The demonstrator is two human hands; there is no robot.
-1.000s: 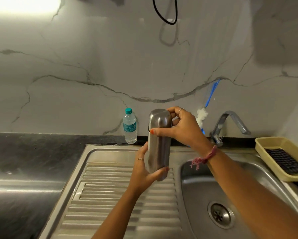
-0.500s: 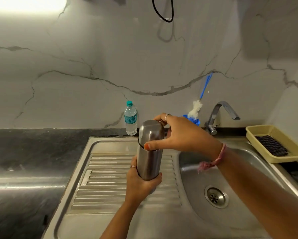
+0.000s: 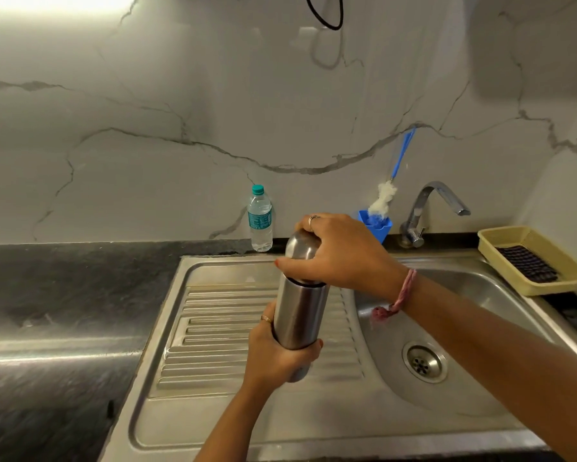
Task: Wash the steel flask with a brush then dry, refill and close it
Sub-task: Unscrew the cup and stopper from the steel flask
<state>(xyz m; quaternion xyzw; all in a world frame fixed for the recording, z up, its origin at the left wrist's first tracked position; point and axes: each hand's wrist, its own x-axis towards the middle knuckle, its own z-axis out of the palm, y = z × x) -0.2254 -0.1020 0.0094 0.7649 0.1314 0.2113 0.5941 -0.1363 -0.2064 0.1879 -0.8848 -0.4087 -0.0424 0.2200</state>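
The left hand (image 3: 273, 355) wraps its fingers round the lower body of the cylindrical brushed-steel flask (image 3: 300, 315), held upright above the ribbed stainless drainboard (image 3: 213, 328). The right hand (image 3: 340, 255) curls its fingers over the rounded steel cap (image 3: 300, 248). Beyond the fingers, a clear plastic water bottle (image 3: 260, 221) and a blue-handled white bottle brush (image 3: 385, 195) stand on the black stone counter (image 3: 63, 295) against the veined marble wall (image 3: 180, 111).
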